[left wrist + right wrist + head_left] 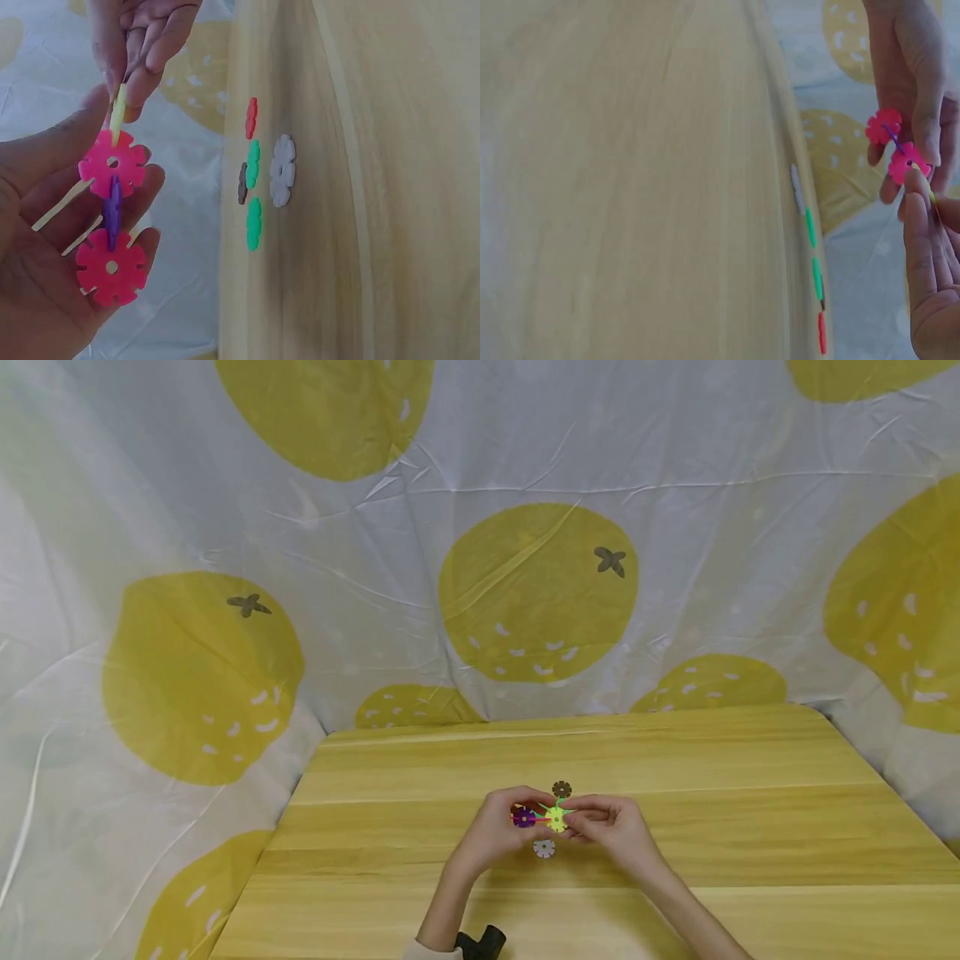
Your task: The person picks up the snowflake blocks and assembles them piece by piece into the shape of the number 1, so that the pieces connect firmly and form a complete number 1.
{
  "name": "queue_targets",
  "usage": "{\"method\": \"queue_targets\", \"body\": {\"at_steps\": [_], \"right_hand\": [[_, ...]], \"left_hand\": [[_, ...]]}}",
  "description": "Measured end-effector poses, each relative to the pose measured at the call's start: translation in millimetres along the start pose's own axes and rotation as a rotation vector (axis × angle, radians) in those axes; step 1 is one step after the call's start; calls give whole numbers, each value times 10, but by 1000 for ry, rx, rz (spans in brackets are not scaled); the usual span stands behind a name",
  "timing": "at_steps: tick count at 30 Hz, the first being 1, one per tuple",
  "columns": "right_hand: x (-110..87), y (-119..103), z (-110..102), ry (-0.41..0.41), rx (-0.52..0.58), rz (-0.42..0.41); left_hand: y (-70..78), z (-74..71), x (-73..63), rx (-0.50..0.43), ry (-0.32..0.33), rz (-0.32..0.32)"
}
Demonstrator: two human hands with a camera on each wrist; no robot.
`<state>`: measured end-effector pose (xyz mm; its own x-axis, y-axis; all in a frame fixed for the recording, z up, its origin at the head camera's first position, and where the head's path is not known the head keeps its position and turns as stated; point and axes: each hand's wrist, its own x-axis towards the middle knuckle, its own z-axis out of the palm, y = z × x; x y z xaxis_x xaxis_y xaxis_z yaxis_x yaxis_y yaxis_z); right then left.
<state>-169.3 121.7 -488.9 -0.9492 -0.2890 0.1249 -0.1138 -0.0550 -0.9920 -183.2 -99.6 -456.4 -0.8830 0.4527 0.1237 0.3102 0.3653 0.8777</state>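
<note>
Joined edge to edge is a short chain of flower-shaped plastic interlocking discs: a pink disc [112, 268], a purple disc [112, 214], another pink disc [112, 163] and a yellow disc [557, 819]. My left hand [498, 831] holds the chain at the upper pink disc, its thumb in front and its other fingers behind. From the other end, my right hand [618, 827] pinches the yellow disc between thumb and fingertips. In the left wrist view the yellow disc is edge-on, meeting the upper pink disc's rim. Both hands are above the wooden table [750, 827].
Loose on the table near the hands lie a grey disc [283, 171], a brown disc [562, 789], a red disc [251, 118] and two green discs, one of them lower [254, 223]. Behind the table hangs a lemon-print cloth [345, 568]. A black object [483, 943] is by the left wrist.
</note>
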Motion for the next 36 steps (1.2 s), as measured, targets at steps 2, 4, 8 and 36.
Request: {"method": "queue_targets", "body": {"at_steps": [2,4,8,36], "right_hand": [[-4,5,18,2,25,19],[-7,7,29,3,45,38],[-9,4,38,14,73,86],[47,119,16,-152,-157,164]], "left_hand": [[6,22,7,-2,-1,12],[4,37,8,-11,7,18],[-17,52,7,-9,31,35],[-192,-148,-23,63,77,-38]]}}
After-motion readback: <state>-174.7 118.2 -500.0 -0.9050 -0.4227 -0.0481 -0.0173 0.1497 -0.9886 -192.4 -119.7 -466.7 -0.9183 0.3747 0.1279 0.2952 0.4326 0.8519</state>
